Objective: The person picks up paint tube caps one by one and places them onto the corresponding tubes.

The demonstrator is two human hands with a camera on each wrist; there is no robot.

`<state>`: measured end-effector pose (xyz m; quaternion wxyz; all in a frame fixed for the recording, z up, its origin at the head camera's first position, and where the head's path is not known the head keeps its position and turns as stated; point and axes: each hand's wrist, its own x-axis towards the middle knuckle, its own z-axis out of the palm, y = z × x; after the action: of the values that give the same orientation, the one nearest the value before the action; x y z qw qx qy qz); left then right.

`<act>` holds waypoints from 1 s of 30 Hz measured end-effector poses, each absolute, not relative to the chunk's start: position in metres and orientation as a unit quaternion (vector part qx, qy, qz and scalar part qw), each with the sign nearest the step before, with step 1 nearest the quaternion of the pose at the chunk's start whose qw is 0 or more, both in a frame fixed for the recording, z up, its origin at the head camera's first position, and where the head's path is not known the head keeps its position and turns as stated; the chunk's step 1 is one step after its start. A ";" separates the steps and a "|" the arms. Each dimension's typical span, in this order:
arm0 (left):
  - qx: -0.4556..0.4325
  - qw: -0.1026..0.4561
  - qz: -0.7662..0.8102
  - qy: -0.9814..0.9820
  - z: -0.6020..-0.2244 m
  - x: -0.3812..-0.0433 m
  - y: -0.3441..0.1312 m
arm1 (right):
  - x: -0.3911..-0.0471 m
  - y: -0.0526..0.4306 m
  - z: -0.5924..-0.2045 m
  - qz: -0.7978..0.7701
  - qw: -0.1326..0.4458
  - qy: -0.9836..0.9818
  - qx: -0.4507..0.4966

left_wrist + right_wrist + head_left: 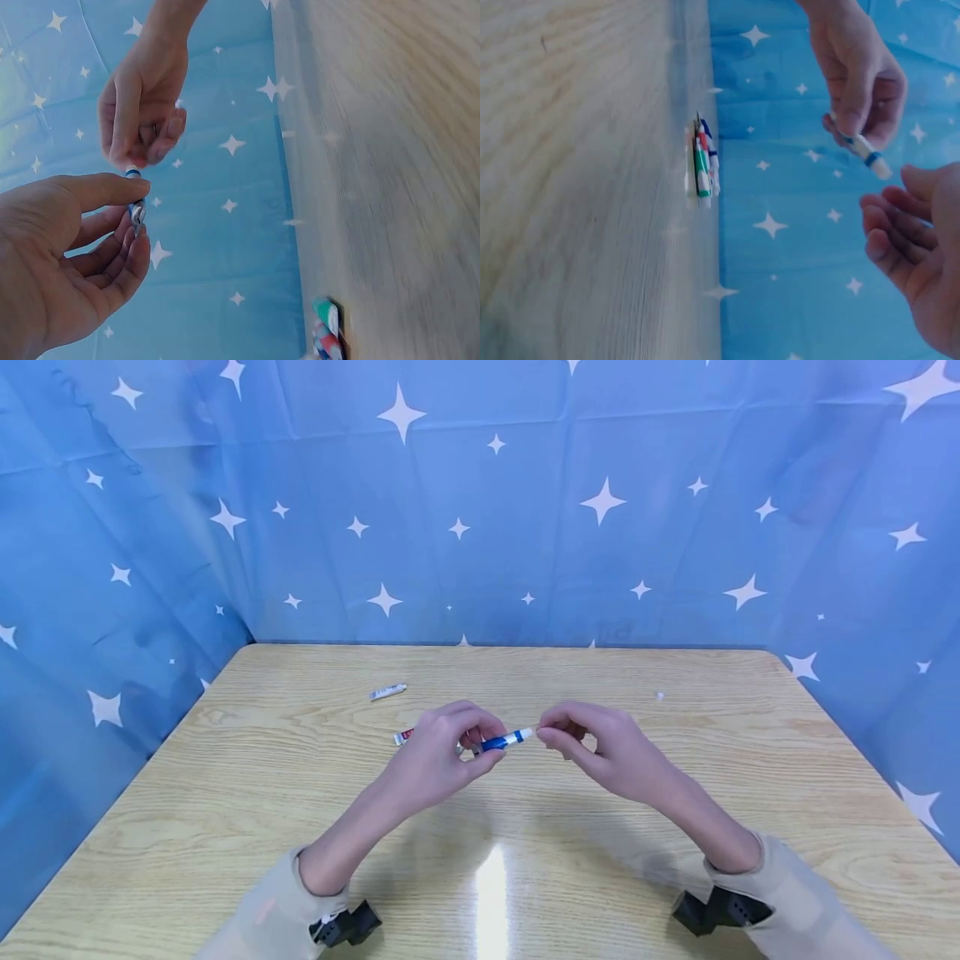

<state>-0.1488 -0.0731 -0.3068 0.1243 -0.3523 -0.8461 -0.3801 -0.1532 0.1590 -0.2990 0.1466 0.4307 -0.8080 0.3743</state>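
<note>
My left hand (452, 742) pinches a small blue and white paint tube (504, 741) between thumb and fingers, above the table. Its white cap (883, 169) points toward my right hand (606, 745). The right thumb and fingers are bent close to the cap; in the right wrist view a gap shows between them, with nothing held. Just behind my left hand lies a red-labelled tube (402, 737), partly hidden by that hand. Farther back on the table is a whitish tube (387, 692).
The wooden table (225, 793) carries a group of paint tubes, among them a green one (702, 169), seen low in the right wrist view. A tiny white piece (660, 696) lies toward the back right. A blue curtain with white stars (480, 527) hangs behind.
</note>
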 end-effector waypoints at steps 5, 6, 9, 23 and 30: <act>-0.318 0.121 -0.381 -0.860 -0.314 -0.162 -0.084 | -0.159 0.166 -0.297 0.377 0.114 -0.831 0.392; -0.311 0.119 -0.383 -0.861 -0.315 -0.164 -0.086 | -0.164 0.169 -0.301 0.378 0.109 -0.834 0.387; -0.293 0.116 -0.386 -0.867 -0.318 -0.171 -0.092 | -0.178 0.180 -0.314 0.375 0.103 -0.843 0.371; -0.219 0.041 -0.352 -0.909 -0.337 -0.192 -0.122 | -0.195 0.207 -0.324 0.354 0.123 -0.859 0.348; -0.197 0.003 -0.327 -0.924 -0.343 -0.197 -0.132 | -0.198 0.220 -0.329 0.354 0.121 -0.865 0.333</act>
<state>-0.1966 -0.1315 -0.3427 0.0025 -0.1967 -0.9243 -0.3272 -0.1983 0.2198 -0.3291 0.1212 0.3332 -0.8655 0.3538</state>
